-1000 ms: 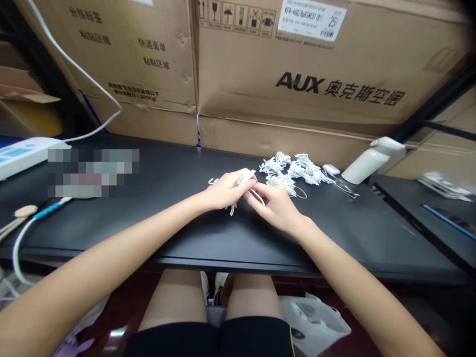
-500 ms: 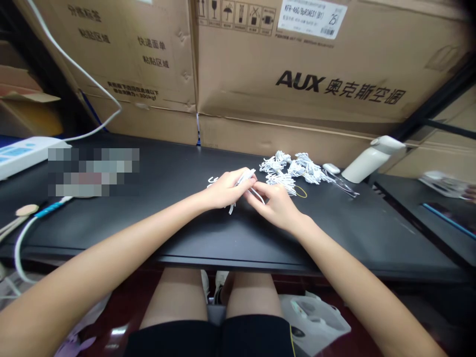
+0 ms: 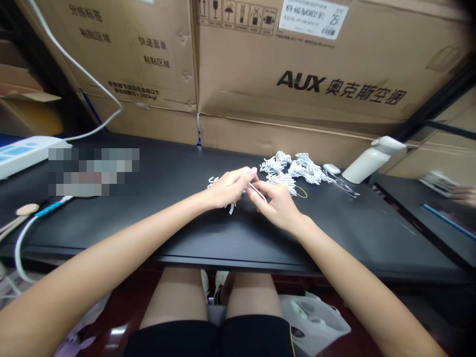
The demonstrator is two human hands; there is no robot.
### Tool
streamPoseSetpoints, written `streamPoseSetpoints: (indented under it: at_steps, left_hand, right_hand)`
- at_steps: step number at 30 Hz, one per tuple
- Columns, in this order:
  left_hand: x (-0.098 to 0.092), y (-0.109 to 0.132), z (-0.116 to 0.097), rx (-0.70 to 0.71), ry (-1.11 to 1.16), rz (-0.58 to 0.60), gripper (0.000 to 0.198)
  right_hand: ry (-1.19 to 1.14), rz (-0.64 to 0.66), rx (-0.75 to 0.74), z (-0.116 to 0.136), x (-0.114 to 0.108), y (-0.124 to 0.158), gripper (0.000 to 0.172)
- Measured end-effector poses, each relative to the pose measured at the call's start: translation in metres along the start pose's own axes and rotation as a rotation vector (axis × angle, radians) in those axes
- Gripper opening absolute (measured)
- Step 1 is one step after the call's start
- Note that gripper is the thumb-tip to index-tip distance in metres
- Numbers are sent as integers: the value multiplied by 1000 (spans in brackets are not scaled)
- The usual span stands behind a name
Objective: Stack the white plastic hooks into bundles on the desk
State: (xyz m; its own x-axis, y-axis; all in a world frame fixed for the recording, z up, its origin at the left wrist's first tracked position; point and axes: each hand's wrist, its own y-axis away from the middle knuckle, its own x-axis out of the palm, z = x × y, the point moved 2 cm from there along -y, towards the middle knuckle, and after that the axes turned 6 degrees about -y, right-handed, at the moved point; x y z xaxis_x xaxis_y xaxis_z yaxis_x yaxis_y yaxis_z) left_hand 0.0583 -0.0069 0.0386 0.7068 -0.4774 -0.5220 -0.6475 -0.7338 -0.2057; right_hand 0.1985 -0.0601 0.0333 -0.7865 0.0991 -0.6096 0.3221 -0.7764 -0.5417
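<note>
A small bunch of thin white plastic ties [image 3: 233, 202] is gripped in the closed left hand [image 3: 225, 189] above the black tabletop [image 3: 167, 218]. One tie [image 3: 258, 191] is pinched by the right hand [image 3: 277, 206]. One loose pile of white ties [image 3: 292, 171] lies just beyond, beside one yellow rubber band [image 3: 301, 192].

Your workspace: a black tabletop [image 3: 178, 233] against stacked cardboard.
Behind it stand large AUX cartons [image 3: 327, 64]; the reddish floor [image 3: 126, 317] shows beneath.
</note>
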Motion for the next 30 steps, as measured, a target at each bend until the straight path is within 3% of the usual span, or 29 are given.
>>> streamPoseSetpoints:
  at_steps: [16, 30]
  left_hand:
    - [2, -6, 0, -60, 237, 48, 37]
    - [-1, -6, -1, -99, 209, -19, 40]
  right_hand:
    - [-67, -5, 37, 1, -2, 1, 35]
    - [-103, -12, 54, 2, 0, 0, 35]
